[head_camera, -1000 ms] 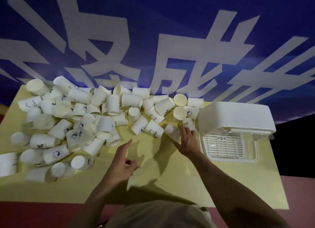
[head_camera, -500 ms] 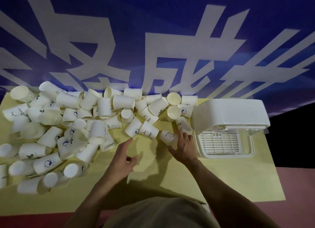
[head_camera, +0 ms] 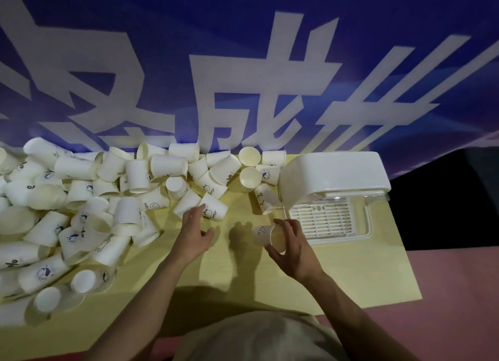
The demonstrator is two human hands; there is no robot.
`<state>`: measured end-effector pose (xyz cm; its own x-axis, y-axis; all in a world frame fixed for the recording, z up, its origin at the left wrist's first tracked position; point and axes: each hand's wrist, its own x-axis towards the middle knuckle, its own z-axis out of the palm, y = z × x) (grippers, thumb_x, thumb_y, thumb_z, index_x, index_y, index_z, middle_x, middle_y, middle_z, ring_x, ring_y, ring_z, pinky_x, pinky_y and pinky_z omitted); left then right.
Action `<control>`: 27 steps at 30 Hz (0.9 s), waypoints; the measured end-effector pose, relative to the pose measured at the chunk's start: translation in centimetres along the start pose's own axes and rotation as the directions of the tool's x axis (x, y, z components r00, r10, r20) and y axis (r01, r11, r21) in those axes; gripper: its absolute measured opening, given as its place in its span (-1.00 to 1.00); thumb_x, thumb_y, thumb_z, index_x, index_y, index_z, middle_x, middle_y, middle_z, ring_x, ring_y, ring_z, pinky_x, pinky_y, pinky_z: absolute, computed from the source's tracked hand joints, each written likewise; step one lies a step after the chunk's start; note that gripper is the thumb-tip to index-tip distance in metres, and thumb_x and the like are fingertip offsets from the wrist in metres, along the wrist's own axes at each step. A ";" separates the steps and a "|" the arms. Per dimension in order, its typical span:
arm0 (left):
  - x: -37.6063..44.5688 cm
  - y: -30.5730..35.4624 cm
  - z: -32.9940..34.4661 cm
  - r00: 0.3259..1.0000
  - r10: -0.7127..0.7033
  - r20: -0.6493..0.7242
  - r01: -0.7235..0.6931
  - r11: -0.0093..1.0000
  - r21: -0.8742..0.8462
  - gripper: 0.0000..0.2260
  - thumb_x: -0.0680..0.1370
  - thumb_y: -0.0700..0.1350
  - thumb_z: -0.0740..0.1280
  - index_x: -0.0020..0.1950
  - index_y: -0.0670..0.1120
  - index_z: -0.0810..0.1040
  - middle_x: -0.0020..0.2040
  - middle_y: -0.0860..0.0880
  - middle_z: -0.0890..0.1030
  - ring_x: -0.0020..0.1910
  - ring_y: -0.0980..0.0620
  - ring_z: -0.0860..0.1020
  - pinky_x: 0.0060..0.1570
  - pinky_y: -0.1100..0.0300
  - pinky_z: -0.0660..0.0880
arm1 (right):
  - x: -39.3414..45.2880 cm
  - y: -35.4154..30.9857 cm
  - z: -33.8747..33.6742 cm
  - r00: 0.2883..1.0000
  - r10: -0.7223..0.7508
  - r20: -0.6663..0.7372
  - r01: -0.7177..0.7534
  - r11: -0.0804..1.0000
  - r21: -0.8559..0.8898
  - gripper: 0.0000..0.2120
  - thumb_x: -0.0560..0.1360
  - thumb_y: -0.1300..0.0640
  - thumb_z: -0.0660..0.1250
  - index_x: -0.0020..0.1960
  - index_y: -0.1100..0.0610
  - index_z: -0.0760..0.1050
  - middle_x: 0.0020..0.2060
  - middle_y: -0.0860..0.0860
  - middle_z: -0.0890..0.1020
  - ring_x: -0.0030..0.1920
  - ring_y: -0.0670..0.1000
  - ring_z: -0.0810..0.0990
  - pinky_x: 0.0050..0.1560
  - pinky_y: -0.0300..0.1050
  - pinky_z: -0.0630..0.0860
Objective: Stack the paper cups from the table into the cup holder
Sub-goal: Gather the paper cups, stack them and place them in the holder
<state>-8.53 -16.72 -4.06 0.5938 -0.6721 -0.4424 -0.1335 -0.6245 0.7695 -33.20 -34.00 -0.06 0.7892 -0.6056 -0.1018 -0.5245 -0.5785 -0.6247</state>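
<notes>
Several white paper cups (head_camera: 89,198) lie tumbled over the left and back of the yellow table (head_camera: 237,274). My right hand (head_camera: 293,250) grips one paper cup (head_camera: 263,235) by its rim, lifted just above the table, a little left of the white cup holder (head_camera: 333,177). The holder has a white hood and a slotted tray at its base (head_camera: 322,220). My left hand (head_camera: 195,231) hovers with loosely spread fingers, its fingertips close to a cup printed "bear" (head_camera: 214,209); it holds nothing.
A blue banner with large white characters (head_camera: 243,77) hangs right behind the table. Beyond the table's front and right edges lies a pinkish floor (head_camera: 445,293). One cup (head_camera: 266,202) leans against the holder's left side.
My right hand has picked a cup off the table near the holder and drawn it back towards me. My left hand has moved forward towards the pile.
</notes>
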 end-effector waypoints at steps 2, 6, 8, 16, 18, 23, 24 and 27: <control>0.7 -0.1 0.4 1.000 -0.004 0.001 0.004 1.000 0.014 -0.35 0.60 -0.13 0.40 0.61 0.08 0.17 0.42 0.11 0.19 -0.21 -0.04 0.60 -0.05 -0.08 0.66 | -0.6 0.5 -0.6 1.000 -0.018 0.003 0.018 1.000 0.012 -0.37 0.51 -0.06 0.51 0.48 0.08 0.36 0.29 0.04 0.42 0.10 0.01 0.57 0.00 -0.02 0.65; 1.7 -0.3 1.2 1.000 -0.006 -0.027 0.007 1.000 0.020 -0.31 0.60 -0.17 0.39 0.63 0.05 0.12 0.44 0.05 0.17 -0.23 -0.04 0.61 -0.01 -0.11 0.65 | -1.3 1.2 -1.4 1.000 -0.022 -0.005 0.022 1.000 -0.004 -0.35 0.51 -0.06 0.51 0.50 0.07 0.36 0.29 0.02 0.42 0.13 -0.11 0.48 0.05 -0.10 0.63; 2.2 -0.5 1.5 0.998 -0.008 -0.058 0.009 1.000 0.018 -0.28 0.59 -0.19 0.39 0.64 0.05 0.08 0.46 0.06 0.14 -0.21 -0.03 0.61 -0.01 -0.11 0.65 | -1.4 1.4 -1.7 1.000 -0.019 -0.006 0.019 1.000 0.007 -0.36 0.51 -0.06 0.50 0.50 0.05 0.36 0.29 0.01 0.42 0.12 -0.16 0.46 0.06 -0.11 0.62; 3.5 0.4 3.4 0.997 0.017 -0.074 -0.018 1.000 -0.013 -0.24 0.57 -0.25 0.39 0.64 0.08 0.06 0.48 -0.13 0.21 0.13 -0.10 0.57 0.10 0.02 0.59 | -1.5 2.4 -1.9 1.000 0.025 -0.004 -0.025 0.998 0.061 -0.37 0.51 -0.13 0.48 0.49 0.00 0.35 0.28 -0.11 0.38 0.15 -0.07 0.52 0.11 -0.12 0.63; 3.6 1.3 4.1 0.995 0.035 -0.094 -0.036 0.999 -0.007 -0.28 0.58 -0.26 0.39 0.64 -0.01 0.09 0.48 -0.16 0.28 0.21 -0.06 0.51 0.18 0.06 0.53 | -1.7 2.8 -2.0 1.000 0.021 -0.013 -0.020 0.996 0.081 -0.37 0.52 -0.15 0.46 0.49 0.00 0.35 0.28 -0.11 0.38 0.14 -0.08 0.52 0.10 -0.09 0.64; 3.4 2.9 5.8 0.990 -0.002 -0.139 -0.001 1.000 -0.018 -0.36 0.61 -0.22 0.38 0.62 -0.05 0.16 0.40 -0.11 0.48 0.19 -0.03 0.57 0.23 0.02 0.51 | -2.8 3.8 -3.3 0.998 -0.014 -0.054 0.020 0.993 0.117 -0.37 0.55 -0.14 0.45 0.51 0.07 0.35 0.28 0.00 0.42 0.14 -0.02 0.55 0.05 -0.04 0.64; 3.1 3.5 6.2 0.988 -0.010 -0.157 0.011 1.000 0.002 -0.39 0.60 -0.21 0.39 0.60 -0.07 0.20 0.29 -0.10 0.55 0.18 -0.06 0.59 0.19 0.02 0.51 | -3.0 4.3 -3.7 0.997 -0.019 -0.068 0.028 0.992 0.124 -0.37 0.55 -0.13 0.46 0.51 0.09 0.36 0.28 0.00 0.42 0.15 -0.03 0.55 0.04 -0.04 0.64; 1.9 4.8 7.1 0.977 -0.009 -0.215 0.017 0.999 0.033 -0.61 0.59 -0.22 0.42 0.40 -0.14 0.45 0.07 -0.09 0.64 0.04 -0.07 0.64 0.05 0.13 0.51 | -3.2 5.7 -5.5 0.995 -0.017 -0.099 0.032 0.987 0.156 -0.38 0.55 -0.13 0.44 0.52 0.05 0.35 0.29 -0.03 0.41 0.19 -0.04 0.54 0.03 -0.03 0.65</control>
<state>-13.73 -23.86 -4.46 0.7515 -0.5651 -0.3404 -0.1495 -0.6485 0.7464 -40.52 -38.39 0.95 0.7624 -0.6470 -0.0142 -0.4426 -0.5053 -0.7408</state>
